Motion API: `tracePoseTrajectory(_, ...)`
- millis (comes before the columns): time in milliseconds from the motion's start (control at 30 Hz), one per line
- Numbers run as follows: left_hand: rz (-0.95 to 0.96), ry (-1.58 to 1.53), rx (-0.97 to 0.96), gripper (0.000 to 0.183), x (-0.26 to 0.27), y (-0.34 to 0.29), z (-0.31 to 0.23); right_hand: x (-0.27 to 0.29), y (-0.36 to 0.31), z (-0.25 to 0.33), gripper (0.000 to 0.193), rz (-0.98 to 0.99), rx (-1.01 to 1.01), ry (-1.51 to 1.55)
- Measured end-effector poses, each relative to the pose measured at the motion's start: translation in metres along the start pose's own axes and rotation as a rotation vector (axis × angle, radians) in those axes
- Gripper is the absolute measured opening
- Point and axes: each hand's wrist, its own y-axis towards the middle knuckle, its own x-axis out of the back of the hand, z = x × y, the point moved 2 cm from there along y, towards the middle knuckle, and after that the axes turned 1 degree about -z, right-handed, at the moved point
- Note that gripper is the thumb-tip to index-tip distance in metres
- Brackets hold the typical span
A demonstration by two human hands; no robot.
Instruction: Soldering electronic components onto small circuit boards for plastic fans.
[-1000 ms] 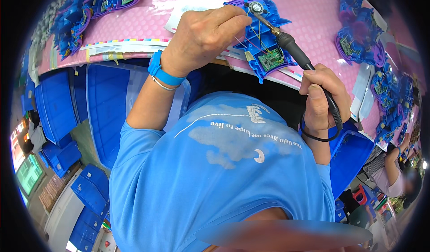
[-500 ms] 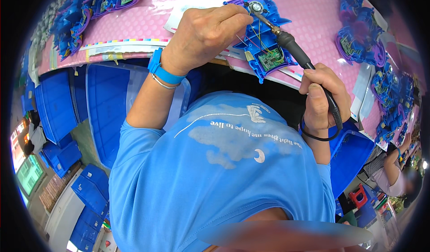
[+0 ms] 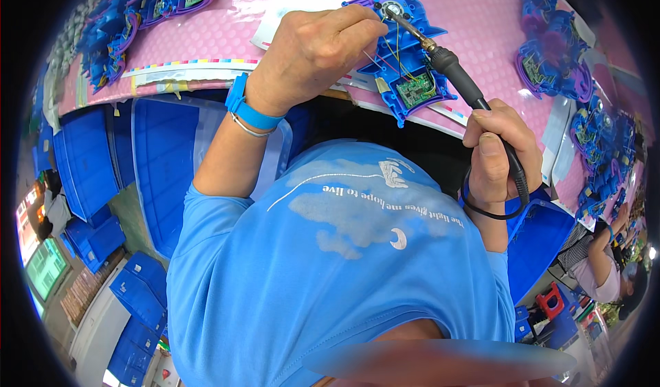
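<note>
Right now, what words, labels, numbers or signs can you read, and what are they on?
Shirt: one line of white lettering, upside down in this view; readable, but I won't copy it out.
Shirt, by the white drawing: faint marks, too small to read.
Circuit board: any markings are too small to read.

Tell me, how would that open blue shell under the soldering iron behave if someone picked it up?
The blue shell looks like moulded plastic, so it would probably feel stiff and fairly light. The thin wires near the circuit board look floppy and might snag. Its jagged outline suggests it would sooner slide than roll.
</note>
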Motion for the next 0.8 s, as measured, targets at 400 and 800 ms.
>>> tracePoseTrajectory(400, 0.005, -0.021, 0.012, 0.023, 0.0004, 0.0002, -0.0003, -0.0037, 0.0006, -0.0019, 0.026, 0.050, -0.016, -0.042)
tracePoseTrajectory(800, 0.018, -0.034, 0.028, 0.025, 0.0005, 0.0012, -0.0006, 0.0021, -0.0009, -0.0004, 0.018, 0.004, 0.011, -0.003)
